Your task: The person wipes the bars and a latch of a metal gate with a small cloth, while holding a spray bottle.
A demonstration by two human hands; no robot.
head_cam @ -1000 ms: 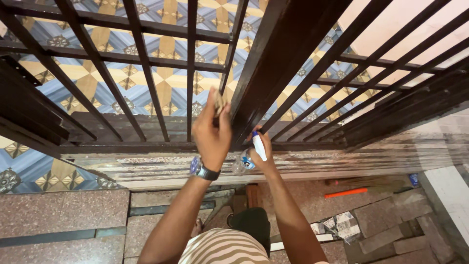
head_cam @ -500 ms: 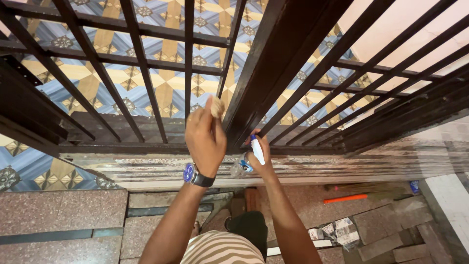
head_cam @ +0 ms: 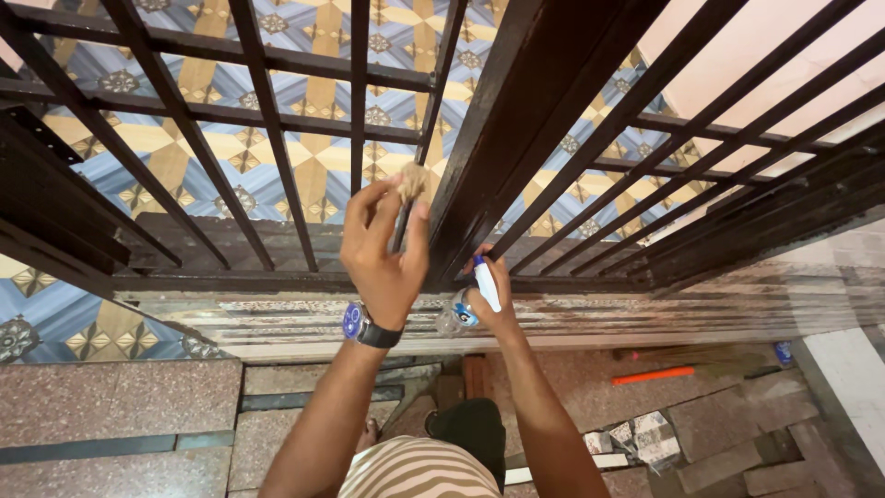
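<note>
Rubbing: left hand (head_cam: 383, 249) pinches a small tan pad (head_cam: 410, 182) against a thin black bar (head_cam: 433, 101) at 12 o'clock.
Bottle: right hand (head_cam: 490, 290) is wrapped around a clear spray bottle (head_cam: 466, 300), at 3 o'clock from the left wrist.
Technique: probably best with firm strokes along the bar.

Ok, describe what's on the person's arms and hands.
Both forearms are bare, with no sleeves reaching them and no gloves. The left hand has a wristwatch below it: round blue face, dark strap. The right hand and its wrist carry nothing that shows. A shirt with tan and white stripes is visible at the bottom edge.
</note>
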